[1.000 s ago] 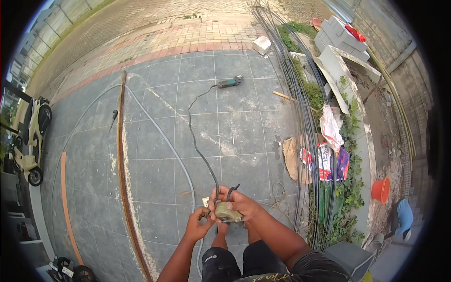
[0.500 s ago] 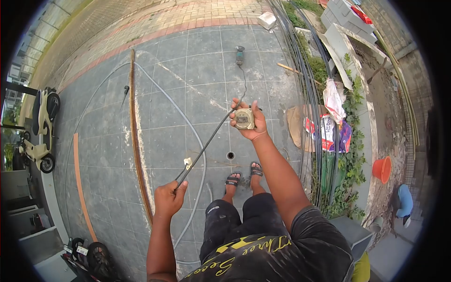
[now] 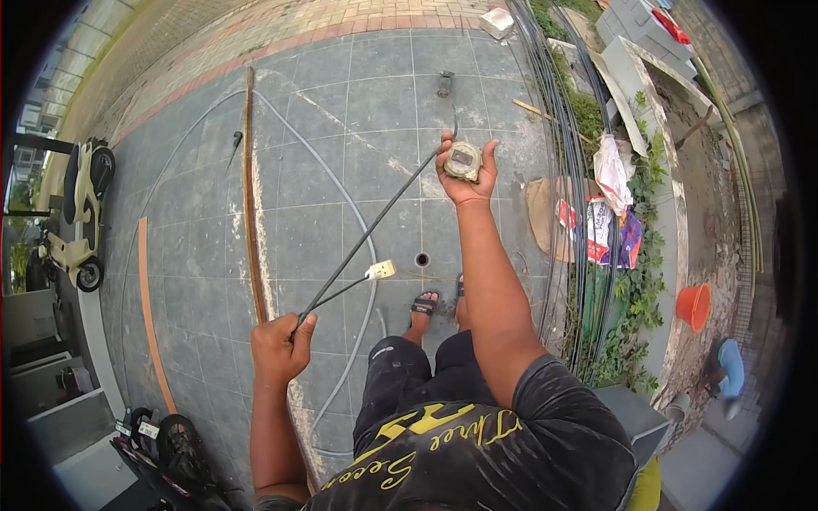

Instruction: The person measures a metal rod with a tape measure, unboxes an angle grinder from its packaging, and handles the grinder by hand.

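Note:
My left hand (image 3: 283, 349) is closed around a dark cord (image 3: 371, 232), which stretches taut up to my right hand (image 3: 467, 175). In the palm of my right hand rests a dirty beige rounded case (image 3: 463, 160) with a dark window on its face; its exact kind is unclear. The fingers curl around it, the thumb sticks out, and the cord reaches the fingertips. A second length from my left hand ends in a pale socket-like block (image 3: 382, 270). Beyond my right hand lies a green power tool (image 3: 446, 83), its cord leading back toward that hand.
A long brown bar (image 3: 249, 187) and a grey hose (image 3: 345, 198) lie on the tiles, with a drain hole (image 3: 422, 260) near my feet. Long dark rods (image 3: 588, 153) and bags (image 3: 609, 230) line the right side. Scooters (image 3: 75, 213) stand left; an orange bucket (image 3: 694, 307) is far right.
My hands have spread apart: the left moved left, the right moved forward and right with the beige case. The cord lengthened between them, and the pale block swung right. The view shifted slightly.

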A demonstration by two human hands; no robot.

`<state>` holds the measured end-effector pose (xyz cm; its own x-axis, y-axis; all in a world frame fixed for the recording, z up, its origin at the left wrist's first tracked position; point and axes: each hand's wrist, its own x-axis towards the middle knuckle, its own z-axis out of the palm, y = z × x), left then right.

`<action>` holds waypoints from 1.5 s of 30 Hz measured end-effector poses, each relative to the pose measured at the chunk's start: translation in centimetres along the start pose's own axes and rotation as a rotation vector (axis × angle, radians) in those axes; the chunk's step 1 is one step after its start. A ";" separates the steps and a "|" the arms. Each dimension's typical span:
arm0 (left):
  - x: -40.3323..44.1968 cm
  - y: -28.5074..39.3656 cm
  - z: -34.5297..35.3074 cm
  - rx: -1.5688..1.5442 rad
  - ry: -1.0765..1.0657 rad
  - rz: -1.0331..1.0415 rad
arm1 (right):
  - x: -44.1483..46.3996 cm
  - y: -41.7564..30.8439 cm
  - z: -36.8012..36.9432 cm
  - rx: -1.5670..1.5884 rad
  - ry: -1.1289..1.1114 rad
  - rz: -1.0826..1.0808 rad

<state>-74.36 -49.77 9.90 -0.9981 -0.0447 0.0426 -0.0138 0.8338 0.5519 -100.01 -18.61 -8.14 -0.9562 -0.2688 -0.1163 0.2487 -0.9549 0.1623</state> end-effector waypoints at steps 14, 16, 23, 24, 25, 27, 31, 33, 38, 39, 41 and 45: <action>-10.3 -4.5 -7.0 -0.030 -0.111 -0.022 | -7.8 -1.1 -7.9 0.167 0.322 -0.152; -12.2 -5.3 -7.8 -0.030 -0.069 -0.087 | -7.7 -0.1 -8.5 0.127 0.413 -0.128; -19.1 -9.9 -9.1 -0.045 -0.023 -0.362 | -3.7 -1.1 -13.2 -0.094 0.165 0.116; -20.1 -10.4 -8.9 -0.054 -0.012 -0.401 | -2.9 -1.5 -13.3 -0.150 0.160 0.153; -20.5 -10.8 -8.5 -0.065 0.001 -0.434 | -1.9 -1.9 -13.4 -0.149 0.139 0.140; -20.7 -10.2 -8.5 0.071 -0.103 -0.540 | -0.2 -2.7 -13.5 -0.237 0.249 0.161; -21.1 -11.9 -6.7 0.183 -0.123 -0.569 | 3.3 -2.8 -12.0 -0.300 0.249 0.071; -20.6 -13.3 -5.7 0.191 -0.196 -0.683 | 4.8 -3.4 -10.7 -0.263 0.232 0.041; -16.3 -12.7 -0.4 -0.191 -0.037 -0.488 | 9.1 -9.2 -2.8 -0.386 0.157 -0.084; -14.9 -11.6 0.5 -0.202 -0.038 -0.495 | 9.6 -10.4 -1.1 -0.443 0.130 -0.091; -13.4 -10.2 1.9 -0.135 -0.093 -0.478 | 9.7 -12.3 2.1 -0.498 0.124 -0.114; -12.5 -10.4 4.1 -0.153 -0.110 -0.471 | 7.5 -14.4 8.3 -0.621 0.086 -0.175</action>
<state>-62.03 -55.60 0.19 -0.8862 -0.3312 -0.3240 -0.4632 0.6462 0.6064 -112.01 -5.79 -3.22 -0.9812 -0.0872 -0.1722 0.1584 -0.8738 -0.4598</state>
